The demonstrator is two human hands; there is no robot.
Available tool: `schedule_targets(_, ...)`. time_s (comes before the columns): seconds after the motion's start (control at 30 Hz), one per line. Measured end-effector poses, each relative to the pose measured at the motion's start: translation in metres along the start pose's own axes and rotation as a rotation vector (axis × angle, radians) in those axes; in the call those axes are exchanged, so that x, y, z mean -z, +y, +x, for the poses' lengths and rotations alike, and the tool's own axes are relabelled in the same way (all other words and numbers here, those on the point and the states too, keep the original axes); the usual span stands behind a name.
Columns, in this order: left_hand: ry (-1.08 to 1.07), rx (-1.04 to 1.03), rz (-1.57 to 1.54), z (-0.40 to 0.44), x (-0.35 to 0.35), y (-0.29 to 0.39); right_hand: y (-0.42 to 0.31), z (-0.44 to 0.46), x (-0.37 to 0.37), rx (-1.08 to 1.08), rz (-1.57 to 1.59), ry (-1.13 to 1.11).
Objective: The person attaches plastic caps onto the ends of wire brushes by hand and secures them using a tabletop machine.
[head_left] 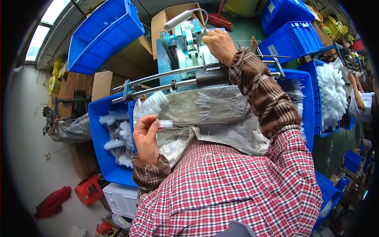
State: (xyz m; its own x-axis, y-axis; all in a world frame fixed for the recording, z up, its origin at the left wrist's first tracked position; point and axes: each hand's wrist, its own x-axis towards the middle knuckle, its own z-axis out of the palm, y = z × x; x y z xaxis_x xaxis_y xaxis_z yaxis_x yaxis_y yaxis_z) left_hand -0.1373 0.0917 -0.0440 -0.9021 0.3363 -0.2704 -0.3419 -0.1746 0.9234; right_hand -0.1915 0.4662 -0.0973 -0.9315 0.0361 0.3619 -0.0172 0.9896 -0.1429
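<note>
Through the head camera I see the left hand pinching a small brush by its white bristle end, thumb against forefinger; its thin wire stem points to 3 o'clock. Taking that hand as my clock's centre, I find the right hand at 1 o'clock, fingers curled against the right side of a metal machine (I cannot tell what, if anything, it grips there). A white lamp on a bent neck hangs over the machine.

One bundle of white brushes lies at 12 o'clock on a grey sheet, another bundle at 2. At 9 o'clock I have a blue bin with more white-bristled brushes inside.

Further out, at 2 o'clock, a blue crate carries a white label reading "5"; the label on the crate behind is too small for me to read. At 10 o'clock, reddish print runs down a cardboard box, illegible from here. A co-worker's arm shows at half past two, beyond a heap of white bristles.
</note>
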Motion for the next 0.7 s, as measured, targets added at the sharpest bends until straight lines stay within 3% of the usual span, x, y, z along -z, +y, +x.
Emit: schedule_targets(0.7,-0.041,0.022,0.01,0.0,0.004,-0.011,0.006,0.002,-0.006,0.079,0.09,0.076)
